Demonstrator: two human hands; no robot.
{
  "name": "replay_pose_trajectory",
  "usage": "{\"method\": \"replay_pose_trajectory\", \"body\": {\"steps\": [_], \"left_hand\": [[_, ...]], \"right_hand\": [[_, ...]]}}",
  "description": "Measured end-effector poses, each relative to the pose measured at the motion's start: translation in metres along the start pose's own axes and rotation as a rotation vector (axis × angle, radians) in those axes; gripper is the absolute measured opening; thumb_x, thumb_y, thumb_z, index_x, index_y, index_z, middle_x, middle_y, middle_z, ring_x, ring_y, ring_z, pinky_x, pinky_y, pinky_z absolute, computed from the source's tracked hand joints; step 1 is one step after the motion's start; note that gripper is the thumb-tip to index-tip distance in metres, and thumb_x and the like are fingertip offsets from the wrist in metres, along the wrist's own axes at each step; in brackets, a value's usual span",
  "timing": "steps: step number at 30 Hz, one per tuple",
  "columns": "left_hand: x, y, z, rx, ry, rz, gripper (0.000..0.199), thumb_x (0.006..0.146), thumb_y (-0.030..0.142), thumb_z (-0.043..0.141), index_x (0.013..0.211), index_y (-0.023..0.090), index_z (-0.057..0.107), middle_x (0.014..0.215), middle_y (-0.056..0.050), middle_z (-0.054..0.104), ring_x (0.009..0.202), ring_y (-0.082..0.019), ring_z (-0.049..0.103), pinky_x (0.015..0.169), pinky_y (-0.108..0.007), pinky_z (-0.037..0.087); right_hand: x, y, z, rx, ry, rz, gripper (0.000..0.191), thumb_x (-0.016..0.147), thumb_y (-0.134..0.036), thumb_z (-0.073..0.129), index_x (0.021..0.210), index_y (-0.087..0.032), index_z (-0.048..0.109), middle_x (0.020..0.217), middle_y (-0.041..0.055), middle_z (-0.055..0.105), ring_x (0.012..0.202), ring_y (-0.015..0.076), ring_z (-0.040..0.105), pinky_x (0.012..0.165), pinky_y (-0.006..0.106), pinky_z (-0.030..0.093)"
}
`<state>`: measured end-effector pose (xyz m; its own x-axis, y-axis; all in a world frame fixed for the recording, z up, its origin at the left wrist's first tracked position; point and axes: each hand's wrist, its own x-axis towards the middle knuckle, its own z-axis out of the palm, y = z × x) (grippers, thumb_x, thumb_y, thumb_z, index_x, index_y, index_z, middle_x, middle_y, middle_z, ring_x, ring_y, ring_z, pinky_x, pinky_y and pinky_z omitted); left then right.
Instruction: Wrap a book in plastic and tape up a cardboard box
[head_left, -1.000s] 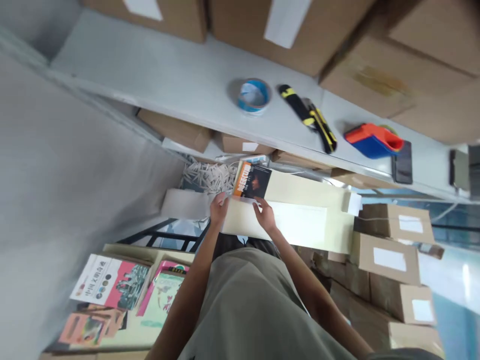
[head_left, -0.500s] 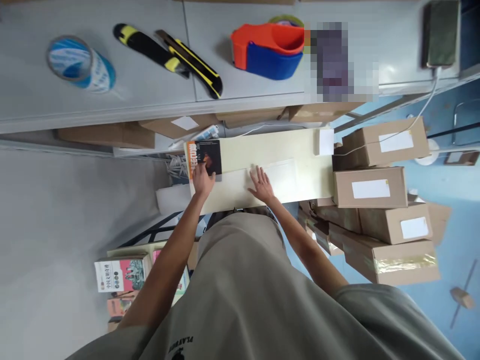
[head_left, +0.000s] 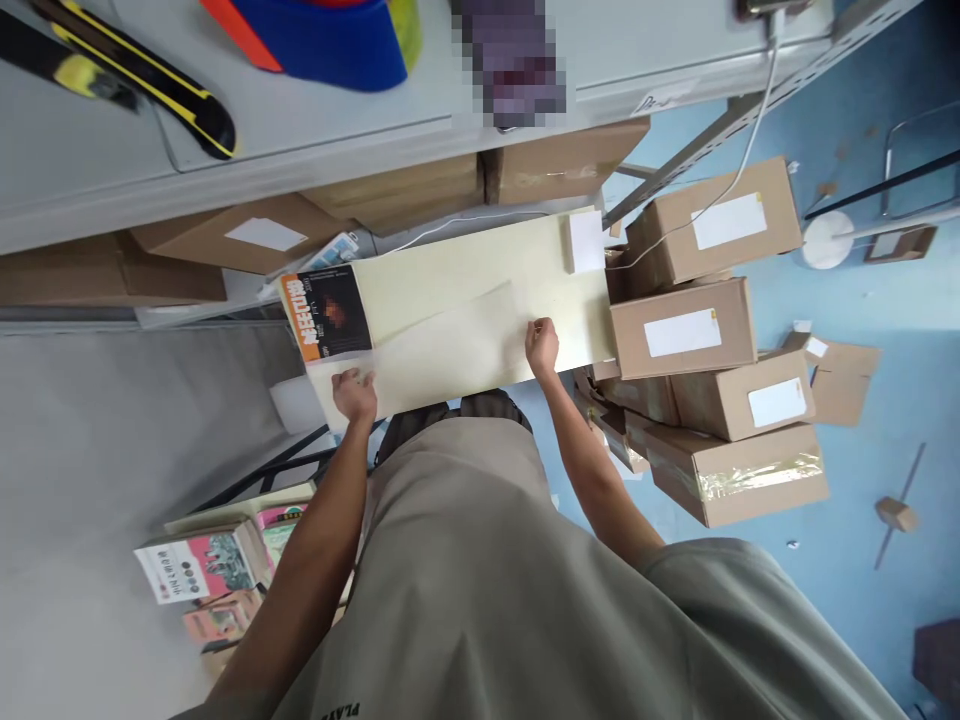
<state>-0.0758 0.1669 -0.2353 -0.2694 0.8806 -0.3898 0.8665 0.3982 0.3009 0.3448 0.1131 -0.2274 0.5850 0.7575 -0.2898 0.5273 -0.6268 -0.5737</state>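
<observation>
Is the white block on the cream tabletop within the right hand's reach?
Probably yes: the right hand is near the white block, with only bare cream tabletop visible between them.

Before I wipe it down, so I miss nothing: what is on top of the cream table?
On the table lie a book at the left end, a thin pale sheet and a white block. Whatever the book covers cannot be seen.

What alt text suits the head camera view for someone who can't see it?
A person's left hand and right hand are at opposite ends of a translucent sheet on a pale tabletop, a dark-covered book just beyond the left hand. Cardboard boxes are stacked at right; black-and-yellow tools lie on a shelf.
</observation>
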Motion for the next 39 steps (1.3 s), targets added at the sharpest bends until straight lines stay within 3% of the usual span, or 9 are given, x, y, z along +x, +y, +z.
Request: {"method": "replay_pose_trajectory", "body": {"steps": [5, 12, 17, 24, 27, 29, 33, 36, 39], "left_hand": [[0.004, 0.004, -0.004, 0.014, 0.055, 0.063, 0.015, 0.093, 0.033, 0.065, 0.096, 0.020, 0.071, 0.106, -0.014, 0.075, 0.107, -0.036, 0.075, 0.105, -0.051, 0.056], [-0.025, 0.033, -0.001, -0.145, 0.081, 0.253, 0.017, 0.096, 0.037, 0.067, 0.097, 0.021, 0.074, 0.105, -0.010, 0.074, 0.097, -0.027, 0.074, 0.100, -0.042, 0.058], [-0.037, 0.039, 0.007, -0.132, 0.055, 0.245, 0.023, 0.094, 0.025, 0.067, 0.116, 0.018, 0.071, 0.127, -0.017, 0.069, 0.122, -0.033, 0.068, 0.117, -0.048, 0.051], [-0.035, -0.014, 0.009, -0.098, -0.017, 0.126, 0.053, 0.088, 0.023, 0.071, 0.139, 0.009, 0.061, 0.161, -0.030, 0.048, 0.158, -0.044, 0.040, 0.133, -0.060, 0.031], [-0.040, -0.028, 0.011, -0.116, -0.055, 0.211, 0.050, 0.092, 0.024, 0.067, 0.139, 0.009, 0.064, 0.170, -0.029, 0.041, 0.163, -0.042, 0.036, 0.136, -0.059, 0.028], [-0.040, -0.033, 0.010, -0.149, -0.061, 0.254, 0.046, 0.093, 0.024, 0.065, 0.138, 0.012, 0.066, 0.171, -0.026, 0.043, 0.164, -0.039, 0.037, 0.136, -0.059, 0.028], [-0.023, -0.044, -0.001, -0.249, -0.072, 0.262, 0.043, 0.096, 0.021, 0.061, 0.138, 0.014, 0.068, 0.156, -0.021, 0.063, 0.151, -0.034, 0.056, 0.131, -0.052, 0.038], [0.009, -0.055, -0.017, -0.355, -0.128, 0.208, 0.038, 0.097, 0.022, 0.061, 0.133, 0.015, 0.072, 0.139, -0.019, 0.075, 0.127, -0.030, 0.073, 0.117, -0.044, 0.053], [0.049, -0.064, -0.037, -0.408, -0.146, 0.183, 0.028, 0.098, 0.022, 0.060, 0.120, 0.016, 0.076, 0.122, -0.015, 0.081, 0.114, -0.026, 0.077, 0.107, -0.037, 0.056]], "right_hand": [[-0.003, 0.010, -0.026, 0.073, 0.040, -0.066, 0.029, 0.115, -0.044, 0.036, 0.112, -0.022, 0.055, 0.098, 0.0102, 0.071, 0.078, 0.0238, 0.065, 0.080, 0.035, 0.050], [0.014, 0.057, -0.082, -0.079, 0.190, -0.067, 0.027, 0.114, -0.041, 0.043, 0.110, -0.020, 0.058, 0.104, 0.0143, 0.074, 0.088, 0.0264, 0.071, 0.083, 0.035, 0.051], [0.024, 0.072, -0.070, -0.243, 0.116, 0.017, 0.023, 0.112, -0.033, 0.048, 0.114, -0.016, 0.064, 0.107, 0.0161, 0.076, 0.092, 0.0272, 0.072, 0.086, 0.037, 0.054], [0.021, 0.059, -0.047, -0.340, 0.176, 0.073, 0.033, 0.110, -0.028, 0.043, 0.127, -0.012, 0.066, 0.128, 0.0256, 0.068, 0.109, 0.0344, 0.071, 0.097, 0.051, 0.056], [0.001, 0.034, -0.034, -0.322, 0.314, -0.004, 0.033, 0.107, -0.026, 0.045, 0.130, -0.013, 0.065, 0.135, 0.0249, 0.063, 0.127, 0.0360, 0.065, 0.107, 0.053, 0.054], [-0.024, 0.005, -0.015, -0.249, 0.243, -0.110, 0.035, 0.108, -0.027, 0.043, 0.133, -0.013, 0.064, 0.137, 0.0235, 0.062, 0.128, 0.0334, 0.064, 0.106, 0.051, 0.057], [-0.091, -0.081, 0.050, -0.156, -0.193, -0.440, 0.041, 0.109, -0.027, 0.044, 0.143, -0.015, 0.063, 0.148, 0.0223, 0.062, 0.137, 0.0319, 0.060, 0.116, 0.051, 0.055], [-0.132, -0.150, 0.108, -0.216, -0.529, -0.740, 0.052, 0.109, -0.025, 0.043, 0.157, -0.013, 0.056, 0.176, 0.0167, 0.040, 0.154, 0.0329, 0.046, 0.128, 0.050, 0.046], [-0.148, -0.203, 0.155, -0.336, -0.701, -0.826, 0.064, 0.105, -0.018, 0.039, 0.168, -0.007, 0.041, 0.186, 0.0136, 0.020, 0.161, 0.0379, 0.036, 0.128, 0.058, 0.044]]}}
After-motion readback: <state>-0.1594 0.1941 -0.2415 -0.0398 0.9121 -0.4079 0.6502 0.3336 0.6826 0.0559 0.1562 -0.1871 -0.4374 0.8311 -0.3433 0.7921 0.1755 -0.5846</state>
